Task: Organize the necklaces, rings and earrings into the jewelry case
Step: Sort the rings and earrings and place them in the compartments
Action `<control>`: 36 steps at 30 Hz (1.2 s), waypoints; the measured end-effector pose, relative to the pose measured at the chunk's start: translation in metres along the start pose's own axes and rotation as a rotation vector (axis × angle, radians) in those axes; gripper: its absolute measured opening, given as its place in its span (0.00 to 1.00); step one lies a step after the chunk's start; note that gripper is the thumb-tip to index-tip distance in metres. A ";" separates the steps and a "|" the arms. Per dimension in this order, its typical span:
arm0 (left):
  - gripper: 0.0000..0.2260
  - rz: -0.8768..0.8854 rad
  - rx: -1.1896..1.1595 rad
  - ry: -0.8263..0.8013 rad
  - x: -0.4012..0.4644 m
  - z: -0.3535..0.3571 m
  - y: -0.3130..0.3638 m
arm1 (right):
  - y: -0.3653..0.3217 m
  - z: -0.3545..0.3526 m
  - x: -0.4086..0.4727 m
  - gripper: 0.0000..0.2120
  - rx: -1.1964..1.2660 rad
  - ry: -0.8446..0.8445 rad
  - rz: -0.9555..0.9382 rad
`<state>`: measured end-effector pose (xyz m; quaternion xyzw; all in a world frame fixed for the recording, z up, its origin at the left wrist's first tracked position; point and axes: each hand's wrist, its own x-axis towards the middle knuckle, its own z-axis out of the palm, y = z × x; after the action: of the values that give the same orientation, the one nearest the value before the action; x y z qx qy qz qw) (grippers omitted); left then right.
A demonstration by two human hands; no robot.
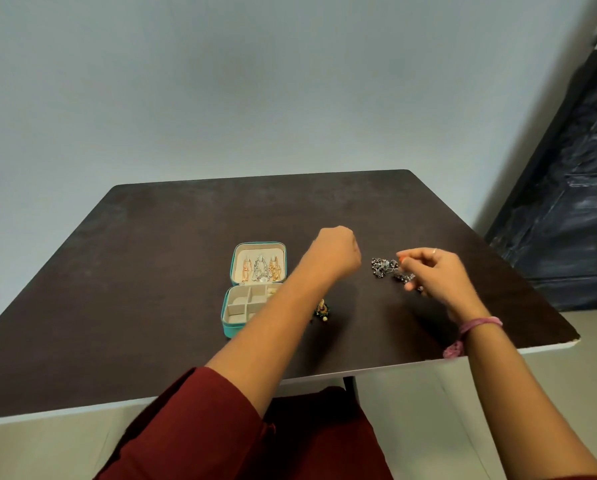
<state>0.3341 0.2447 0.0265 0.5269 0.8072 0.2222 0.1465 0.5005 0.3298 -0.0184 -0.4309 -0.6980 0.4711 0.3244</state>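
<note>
The teal jewelry case [228, 308] lies open on the dark table. Its upright lid [259, 263] holds gold and silver necklaces, and its cream compartments look mostly bare. My left hand [337, 252] hovers right of the lid in a fist, knuckles away from me, with nothing visible in it. A gold and green earring [322, 309] lies beside the case, partly hidden by my left forearm. Further right sits a cluster of dark silver jewelry [383, 266]. My right hand [435, 275] is over that cluster, and its fingertips pinch the near end.
The dark table [151, 271] stands against a pale wall, its white edge near my lap. A dark cabinet or door [567, 220] stands to the right. A pink band [477, 325] circles my right wrist.
</note>
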 end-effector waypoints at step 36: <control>0.19 0.406 0.103 0.175 -0.014 0.139 0.031 | 0.072 -0.048 0.020 0.06 -0.416 0.109 -0.228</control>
<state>0.4298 0.2707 -0.0763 0.6638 0.7046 0.2506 0.0011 0.5550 0.3794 -0.0682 -0.4317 -0.8055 0.2536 0.3169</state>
